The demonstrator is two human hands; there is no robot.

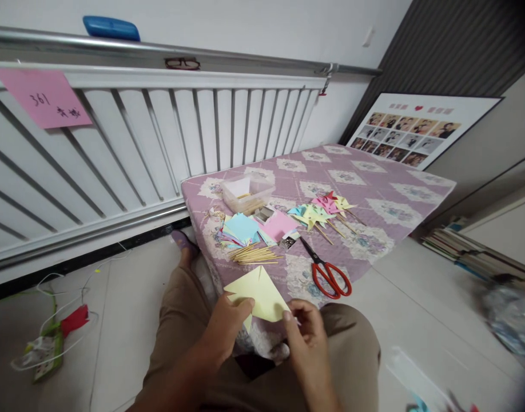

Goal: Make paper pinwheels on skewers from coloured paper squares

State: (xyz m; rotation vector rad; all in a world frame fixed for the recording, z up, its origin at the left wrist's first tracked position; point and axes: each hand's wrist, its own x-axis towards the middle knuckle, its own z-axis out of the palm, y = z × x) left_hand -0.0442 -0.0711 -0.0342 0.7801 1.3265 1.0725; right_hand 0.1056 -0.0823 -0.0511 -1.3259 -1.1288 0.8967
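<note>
Between my two hands is a pale yellow square of paper (pixel 265 294), with slits cut in from its corners. My left hand (pixel 230 320) pinches its left side, thumb on top. At the right corner, my right hand (pixel 305 329) grips the paper between thumb and fingers. Red-handled scissors (pixel 326 274) lie on the table to the right, blades pointing away from me. Just beyond the paper is a fan of thin wooden sticks (pixel 256 254). Behind them sit a stack of coloured paper squares (pixel 241 229) and a small box of pins (pixel 287 242).
Several finished paper pinwheels (pixel 314 214) on sticks lie on the flowered tablecloth (pixel 374 212). A clear plastic box (pixel 247 191) stands near the radiator (pixel 228 123). On the floor at left is a green power strip (pixel 48 355) with cables; a photo board (pixel 417 131) leans at back right.
</note>
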